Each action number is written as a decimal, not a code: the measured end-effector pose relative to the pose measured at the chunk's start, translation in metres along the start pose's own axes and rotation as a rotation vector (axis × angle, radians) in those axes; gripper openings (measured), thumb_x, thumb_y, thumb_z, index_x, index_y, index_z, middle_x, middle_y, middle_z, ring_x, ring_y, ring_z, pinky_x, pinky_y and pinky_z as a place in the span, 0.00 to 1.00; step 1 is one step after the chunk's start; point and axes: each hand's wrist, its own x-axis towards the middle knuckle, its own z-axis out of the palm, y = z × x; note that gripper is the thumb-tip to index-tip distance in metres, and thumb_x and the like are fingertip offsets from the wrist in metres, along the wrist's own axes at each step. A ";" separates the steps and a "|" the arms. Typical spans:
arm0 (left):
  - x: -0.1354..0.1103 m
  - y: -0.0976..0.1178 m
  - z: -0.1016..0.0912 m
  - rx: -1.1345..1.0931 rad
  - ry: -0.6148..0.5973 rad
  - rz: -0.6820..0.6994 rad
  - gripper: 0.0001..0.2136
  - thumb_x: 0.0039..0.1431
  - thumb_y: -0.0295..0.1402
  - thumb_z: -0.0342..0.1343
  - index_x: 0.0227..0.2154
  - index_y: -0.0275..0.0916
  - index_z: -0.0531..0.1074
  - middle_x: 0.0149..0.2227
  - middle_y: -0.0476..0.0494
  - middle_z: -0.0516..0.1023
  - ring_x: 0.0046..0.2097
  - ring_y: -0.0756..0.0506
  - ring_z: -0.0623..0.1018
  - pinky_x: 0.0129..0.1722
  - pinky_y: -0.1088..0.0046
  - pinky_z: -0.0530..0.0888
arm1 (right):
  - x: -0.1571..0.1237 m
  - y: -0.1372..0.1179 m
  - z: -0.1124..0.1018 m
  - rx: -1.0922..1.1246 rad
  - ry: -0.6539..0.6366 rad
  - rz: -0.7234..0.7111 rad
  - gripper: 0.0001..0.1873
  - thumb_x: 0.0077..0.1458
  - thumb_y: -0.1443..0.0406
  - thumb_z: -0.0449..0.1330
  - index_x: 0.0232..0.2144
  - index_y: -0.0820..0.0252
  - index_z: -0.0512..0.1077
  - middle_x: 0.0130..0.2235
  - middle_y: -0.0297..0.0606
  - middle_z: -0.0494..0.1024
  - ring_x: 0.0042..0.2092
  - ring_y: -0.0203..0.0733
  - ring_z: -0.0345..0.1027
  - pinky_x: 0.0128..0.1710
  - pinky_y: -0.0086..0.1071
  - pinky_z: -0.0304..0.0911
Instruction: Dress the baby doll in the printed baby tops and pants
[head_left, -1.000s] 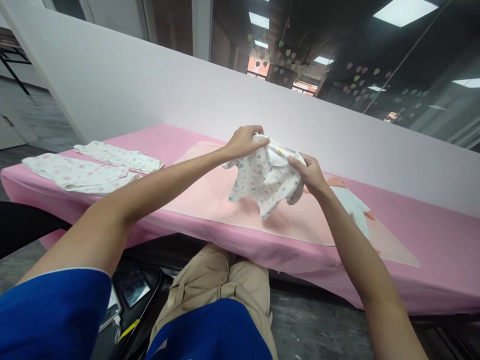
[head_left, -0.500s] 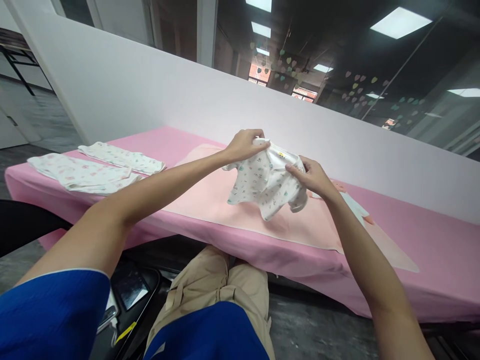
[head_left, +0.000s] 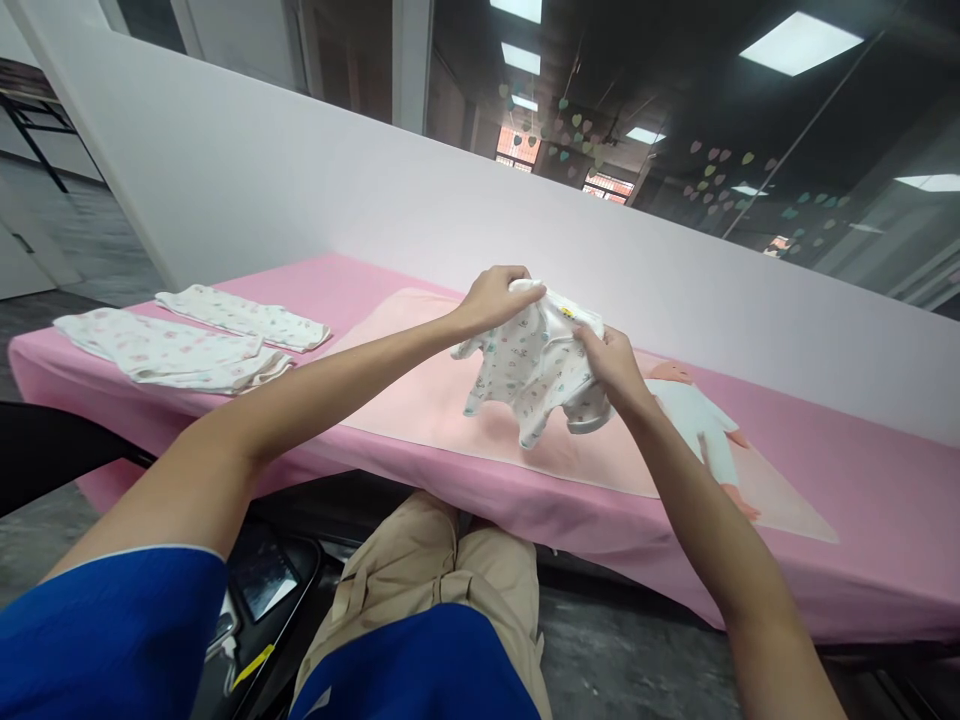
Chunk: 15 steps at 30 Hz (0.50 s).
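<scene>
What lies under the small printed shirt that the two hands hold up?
Beneath the shirt is a pale peach mat, with a soft shadow on it; pink cloth shows around the mat. The stretch of mat behind the shirt is covered and cannot be seen.

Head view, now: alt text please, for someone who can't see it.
A person's left hand and right hand hold a small patterned white shirt by its top, above a peach mat on a pink-covered table. A doll lies to the right, patterned clothes to the left.

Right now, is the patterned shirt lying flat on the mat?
No, the left hand and right hand hold the shirt above the mat.
</scene>
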 end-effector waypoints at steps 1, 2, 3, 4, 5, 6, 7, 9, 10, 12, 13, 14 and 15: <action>-0.004 0.005 0.002 -0.012 0.008 0.001 0.15 0.65 0.46 0.60 0.29 0.40 0.72 0.33 0.46 0.78 0.38 0.44 0.76 0.39 0.67 0.67 | -0.003 -0.001 0.004 0.052 0.018 0.024 0.18 0.53 0.49 0.66 0.33 0.57 0.74 0.32 0.35 0.78 0.37 0.45 0.71 0.36 0.34 0.64; -0.007 0.009 0.005 -0.023 0.017 0.005 0.15 0.65 0.45 0.60 0.29 0.40 0.72 0.32 0.47 0.78 0.38 0.45 0.75 0.39 0.67 0.67 | -0.007 -0.003 0.007 0.105 0.039 0.037 0.18 0.53 0.49 0.66 0.33 0.57 0.74 0.31 0.35 0.78 0.36 0.44 0.71 0.35 0.34 0.64; -0.011 0.014 0.007 -0.034 0.020 0.008 0.14 0.65 0.44 0.59 0.29 0.40 0.71 0.32 0.47 0.77 0.38 0.45 0.74 0.39 0.67 0.67 | -0.012 -0.006 0.011 0.153 0.060 0.037 0.19 0.52 0.49 0.67 0.33 0.58 0.75 0.30 0.34 0.77 0.35 0.44 0.71 0.34 0.33 0.64; -0.014 0.019 0.009 -0.047 0.020 0.009 0.14 0.65 0.44 0.59 0.29 0.40 0.71 0.32 0.48 0.76 0.37 0.45 0.73 0.39 0.68 0.66 | -0.017 -0.009 0.014 0.198 0.079 0.030 0.19 0.52 0.48 0.67 0.33 0.58 0.75 0.30 0.34 0.77 0.35 0.43 0.70 0.33 0.33 0.64; -0.018 0.023 0.010 -0.061 0.016 0.011 0.14 0.65 0.44 0.58 0.29 0.40 0.70 0.31 0.48 0.75 0.37 0.46 0.73 0.39 0.68 0.66 | -0.022 -0.012 0.016 0.239 0.094 0.019 0.19 0.52 0.48 0.68 0.33 0.58 0.75 0.29 0.33 0.77 0.34 0.42 0.70 0.33 0.32 0.65; -0.021 0.027 0.012 -0.075 0.011 0.014 0.14 0.66 0.44 0.58 0.29 0.40 0.70 0.31 0.48 0.75 0.37 0.46 0.72 0.39 0.68 0.65 | -0.027 -0.015 0.018 0.278 0.102 0.008 0.20 0.52 0.48 0.69 0.32 0.58 0.75 0.29 0.33 0.77 0.33 0.41 0.69 0.32 0.32 0.65; -0.023 0.030 0.013 -0.088 0.005 0.021 0.14 0.66 0.44 0.58 0.29 0.40 0.70 0.31 0.49 0.74 0.37 0.46 0.72 0.39 0.68 0.65 | -0.032 -0.018 0.019 0.314 0.100 -0.002 0.20 0.53 0.48 0.70 0.32 0.58 0.76 0.29 0.33 0.77 0.33 0.41 0.69 0.32 0.32 0.65; -0.028 0.034 0.014 -0.114 -0.009 0.039 0.14 0.67 0.44 0.58 0.30 0.40 0.71 0.32 0.49 0.74 0.37 0.47 0.72 0.39 0.68 0.65 | -0.040 -0.023 0.020 0.369 0.075 -0.029 0.21 0.54 0.47 0.71 0.33 0.58 0.77 0.30 0.34 0.78 0.34 0.42 0.71 0.33 0.33 0.68; -0.029 0.036 0.014 -0.128 -0.016 0.049 0.14 0.68 0.44 0.57 0.31 0.40 0.71 0.33 0.49 0.75 0.38 0.47 0.72 0.40 0.68 0.65 | -0.043 -0.025 0.020 0.386 0.058 -0.049 0.22 0.54 0.47 0.72 0.35 0.58 0.77 0.30 0.34 0.79 0.35 0.43 0.72 0.35 0.34 0.69; -0.032 0.038 0.015 -0.163 -0.033 0.072 0.14 0.69 0.44 0.57 0.32 0.39 0.71 0.34 0.48 0.75 0.39 0.47 0.73 0.41 0.69 0.66 | -0.048 -0.027 0.020 0.404 0.015 -0.095 0.23 0.56 0.45 0.72 0.38 0.58 0.78 0.32 0.35 0.81 0.37 0.45 0.75 0.38 0.35 0.72; -0.033 0.039 0.015 -0.185 -0.046 0.086 0.14 0.70 0.45 0.57 0.33 0.39 0.71 0.35 0.48 0.75 0.40 0.46 0.73 0.42 0.69 0.66 | -0.049 -0.027 0.020 0.406 -0.009 -0.116 0.24 0.57 0.45 0.72 0.40 0.58 0.79 0.34 0.36 0.81 0.38 0.46 0.77 0.40 0.36 0.73; -0.034 0.040 0.015 -0.210 -0.061 0.101 0.15 0.71 0.45 0.57 0.33 0.39 0.71 0.35 0.48 0.75 0.40 0.47 0.73 0.42 0.69 0.67 | -0.050 -0.028 0.021 0.402 -0.035 -0.136 0.25 0.57 0.44 0.72 0.42 0.58 0.79 0.35 0.36 0.82 0.40 0.47 0.78 0.41 0.37 0.73; -0.035 0.041 0.016 -0.236 -0.079 0.117 0.15 0.71 0.45 0.57 0.33 0.39 0.71 0.35 0.47 0.74 0.40 0.47 0.73 0.42 0.69 0.67 | -0.051 -0.028 0.020 0.393 -0.061 -0.157 0.27 0.58 0.42 0.72 0.44 0.58 0.79 0.36 0.37 0.83 0.41 0.48 0.78 0.41 0.37 0.74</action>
